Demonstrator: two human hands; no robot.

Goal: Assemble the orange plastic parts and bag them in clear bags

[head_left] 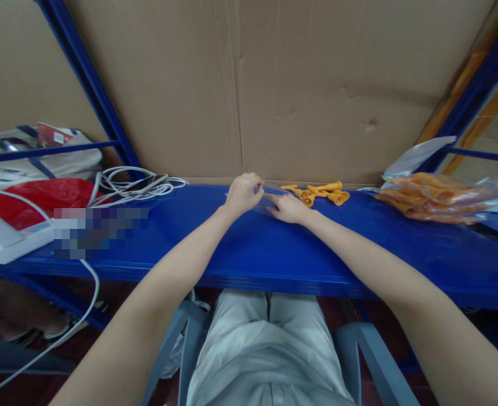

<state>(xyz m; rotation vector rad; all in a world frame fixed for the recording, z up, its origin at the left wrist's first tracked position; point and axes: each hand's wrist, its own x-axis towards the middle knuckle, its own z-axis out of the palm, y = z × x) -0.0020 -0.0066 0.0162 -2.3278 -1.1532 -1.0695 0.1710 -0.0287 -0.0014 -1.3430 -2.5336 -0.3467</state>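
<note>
My left hand (243, 193) is closed in a pinch on a clear plastic bag (262, 206) over the blue table (274, 248). My right hand (289, 208) touches the same bag from the right, its index finger pointing toward my left hand; its other fingers are curled and partly hidden. Just beyond my right hand lie several yellow-orange cone-shaped pieces (336, 195) in a loose group near the cardboard.
At the right lies a clear bag of orange pieces (430, 194). White cables (134, 183), a red bag (41, 194) and a white power strip (16, 245) are at the left. Cardboard (274, 90) stands behind the table, between blue posts.
</note>
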